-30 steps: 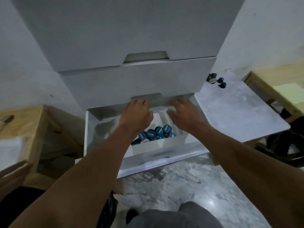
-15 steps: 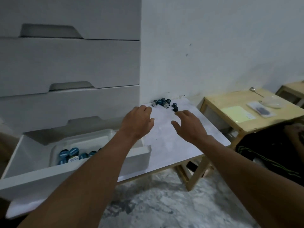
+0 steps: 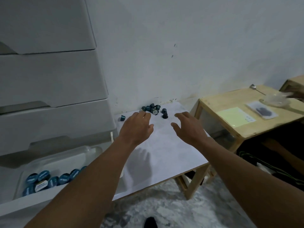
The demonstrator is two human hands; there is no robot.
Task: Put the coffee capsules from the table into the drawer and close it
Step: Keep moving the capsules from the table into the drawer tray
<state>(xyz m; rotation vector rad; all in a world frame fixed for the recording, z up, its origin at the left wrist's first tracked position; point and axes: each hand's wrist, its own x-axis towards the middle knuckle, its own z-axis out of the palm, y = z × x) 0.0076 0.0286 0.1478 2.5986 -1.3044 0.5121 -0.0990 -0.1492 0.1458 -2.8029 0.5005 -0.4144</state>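
Head view: we see the left grip [image 3: 137, 127] and right grip [image 3: 187, 127] above the white tabletop [image 3: 164, 153], both with fingers loosely spread, holding nothing. Loose coffee capsules [image 3: 152, 109] lie by the wall, just beyond the fingertips. Stored capsules [image 3: 47, 178] fill the open drawer [image 3: 16, 209], lower left.

One head-worn wide-angle view looks forward and down across the counter [image 3: 166, 155] toward its far edge, seemingly from close by.

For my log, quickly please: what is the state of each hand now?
Left hand: open, holds nothing.
Right hand: open, holds nothing.
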